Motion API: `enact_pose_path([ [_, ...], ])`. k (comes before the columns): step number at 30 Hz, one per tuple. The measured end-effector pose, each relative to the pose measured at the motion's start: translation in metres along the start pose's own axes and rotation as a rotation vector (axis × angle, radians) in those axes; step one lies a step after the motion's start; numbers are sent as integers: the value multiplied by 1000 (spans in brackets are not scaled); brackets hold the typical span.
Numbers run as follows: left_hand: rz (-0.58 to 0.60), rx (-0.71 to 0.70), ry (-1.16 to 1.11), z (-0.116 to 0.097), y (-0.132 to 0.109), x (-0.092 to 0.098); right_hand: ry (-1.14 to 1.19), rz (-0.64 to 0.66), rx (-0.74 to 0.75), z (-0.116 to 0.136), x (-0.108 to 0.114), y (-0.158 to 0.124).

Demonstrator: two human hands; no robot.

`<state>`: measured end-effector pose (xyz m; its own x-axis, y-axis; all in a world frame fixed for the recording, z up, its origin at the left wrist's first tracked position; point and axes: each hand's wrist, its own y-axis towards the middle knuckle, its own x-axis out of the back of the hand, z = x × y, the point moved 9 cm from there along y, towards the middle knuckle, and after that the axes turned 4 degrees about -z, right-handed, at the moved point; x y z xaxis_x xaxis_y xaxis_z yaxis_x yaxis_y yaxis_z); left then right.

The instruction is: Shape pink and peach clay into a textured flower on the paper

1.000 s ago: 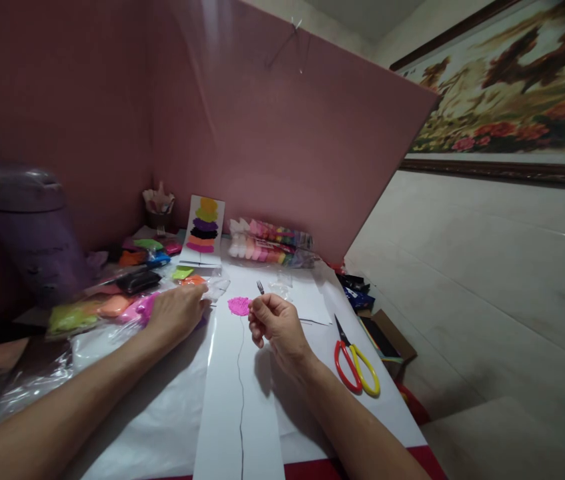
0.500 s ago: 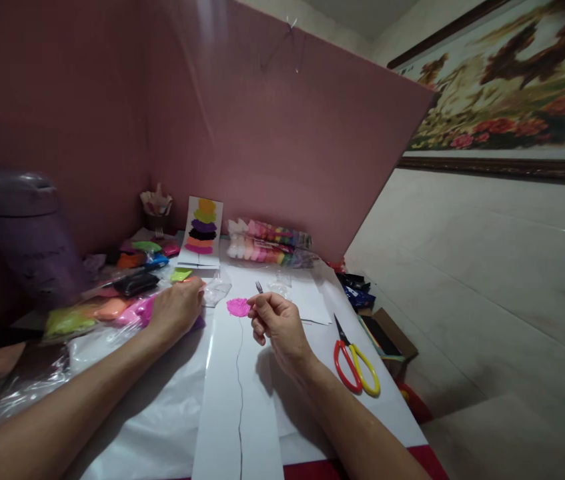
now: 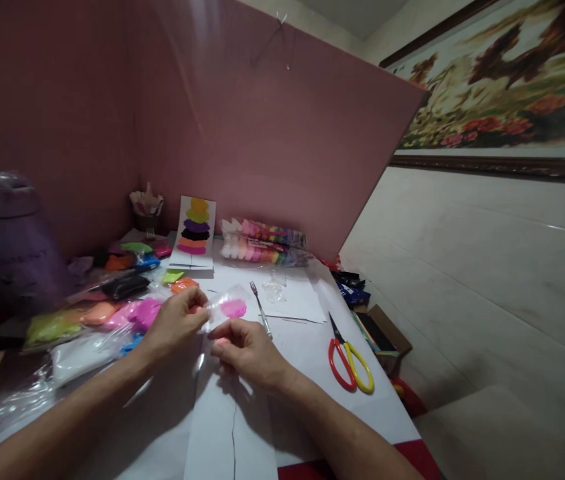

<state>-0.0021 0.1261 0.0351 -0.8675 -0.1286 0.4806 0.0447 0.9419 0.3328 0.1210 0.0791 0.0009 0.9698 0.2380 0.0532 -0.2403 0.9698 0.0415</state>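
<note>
My left hand (image 3: 177, 319) is closed, pinching the left edge of a clear plastic piece (image 3: 216, 301), either a sheet or a small bag. Close beside it, my right hand (image 3: 249, 353) has thumb and fingers pressed together at the plastic's lower edge. Small salmon-pink spots show at both sets of fingertips; clay or skin, I cannot tell. Behind the plastic is a bright pink clay patch (image 3: 235, 308) on a long white card (image 3: 227, 427). A wavy dark line runs down that card. A small fork (image 3: 261, 308) lies beyond my right hand.
Bagged coloured clay (image 3: 129, 287) crowds the left, near a purple bottle (image 3: 9, 233). A card with stacked colour bands (image 3: 192, 227) leans at the back beside packs of coloured clay (image 3: 262, 243). Red-and-yellow scissors (image 3: 349, 360) lie to the right.
My left hand has moved right with the clear plastic, now partly across the pink patch. My right hand has come down and left to the plastic. The fork is more exposed.
</note>
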Motion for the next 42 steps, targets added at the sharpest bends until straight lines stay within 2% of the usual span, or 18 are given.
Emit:
enact_pose_path([
  [2,22,24,-103,0,-4,-4,-94,25,64,6,-4,-4],
  [5,8,-4,-125,-6,-8,-2,-185,37,150,17,-5,-7],
  [11,20,-33,-135,-11,-12,0,-165,-61,159,18,6,-4],
  [14,-82,-43,-56,-12,-13,9,-150,-162,226,26,14,-6],
  [16,-169,-71,27,-15,-14,18,-187,-235,337,39,18,-12],
  [18,-208,-122,100,-21,-16,21,-221,-265,443,52,18,-20],
  [21,-190,-206,162,-30,-18,19,-241,-230,549,64,11,-31],
  [24,-150,-253,180,-35,-20,14,-268,-185,586,65,5,-35],
  [28,-79,-328,163,-41,-23,4,-486,-253,632,62,7,-34],
  [31,-76,-390,161,-45,-27,2,-731,-344,742,69,8,-38],
  [35,-86,-434,141,-48,-31,2,-1030,-388,863,77,-2,-45],
  [42,-109,-496,104,-59,-37,2,-1113,-496,894,85,-1,-50],
])
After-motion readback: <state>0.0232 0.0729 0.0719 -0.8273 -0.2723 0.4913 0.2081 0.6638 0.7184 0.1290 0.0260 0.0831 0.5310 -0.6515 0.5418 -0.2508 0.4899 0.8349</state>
